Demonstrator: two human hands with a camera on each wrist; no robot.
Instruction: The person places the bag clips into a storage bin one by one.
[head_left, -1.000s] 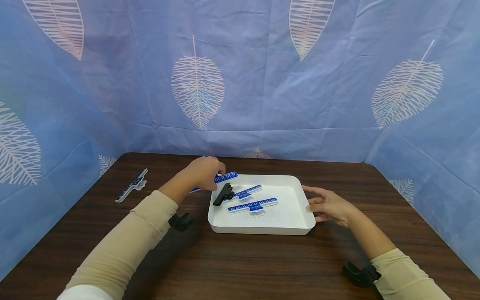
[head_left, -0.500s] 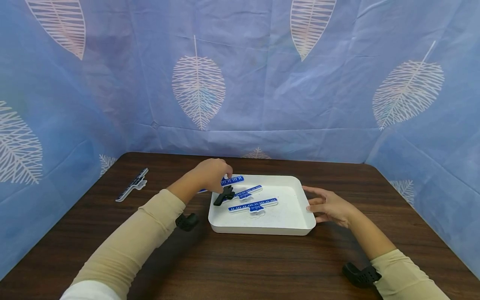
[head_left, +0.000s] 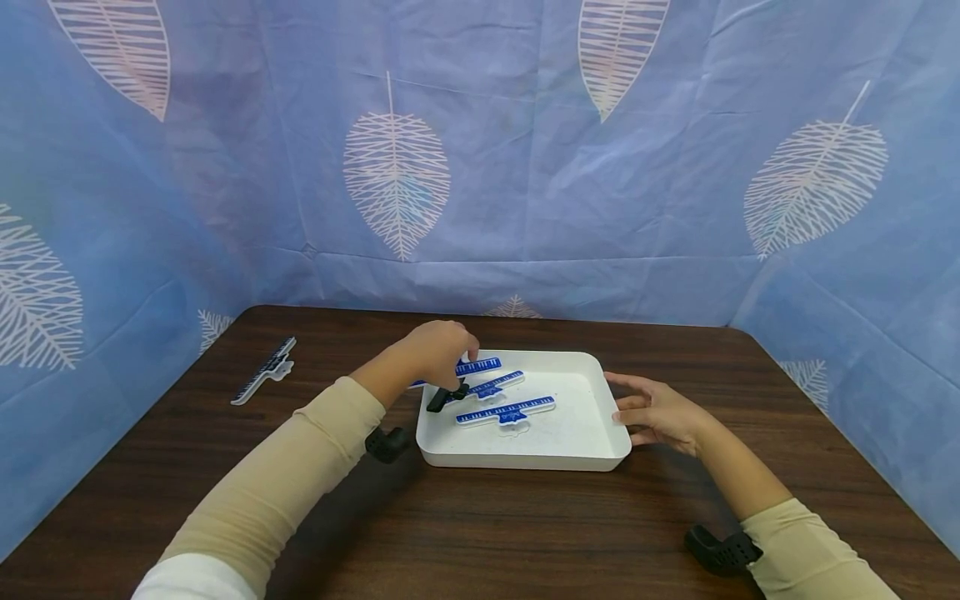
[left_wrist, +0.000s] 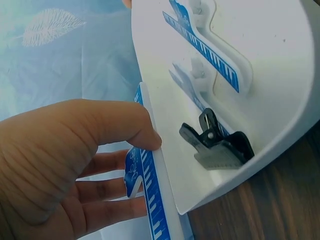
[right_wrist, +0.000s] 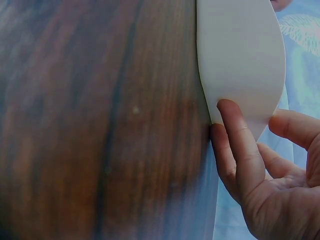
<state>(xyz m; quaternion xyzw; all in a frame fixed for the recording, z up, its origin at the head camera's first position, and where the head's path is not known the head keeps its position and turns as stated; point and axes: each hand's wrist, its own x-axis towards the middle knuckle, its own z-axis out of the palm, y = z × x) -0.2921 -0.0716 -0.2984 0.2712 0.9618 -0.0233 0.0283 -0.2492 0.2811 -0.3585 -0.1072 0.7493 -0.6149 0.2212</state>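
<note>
My left hand [head_left: 438, 354] pinches a long blue-and-white clip [head_left: 480, 364] with a piano-key pattern. In the left wrist view the thumb lies along this clip [left_wrist: 159, 192], several fingers behind it, over the white tray's rim. Inside the white tray [head_left: 525, 461] lie two similar blue clips [head_left: 506, 405] [head_left: 495, 386]. A black clip [left_wrist: 220, 152] leans in the near-left corner, partly over one of them. Against the tray's right end rests my right hand [head_left: 663, 414]; the right wrist view shows its extended fingers [right_wrist: 242, 145] touching the outer wall.
Another piano-key clip [head_left: 262, 372], black and white, lies on the dark wooden table [head_left: 540, 533] at the far left. A blue cloth [head_left: 495, 192] with white leaf prints hangs behind the table and along both sides.
My left hand has moved right and slightly toward me, carrying the blue clip further over the tray's far-left part. The right hand and the tray have stayed in place.
</note>
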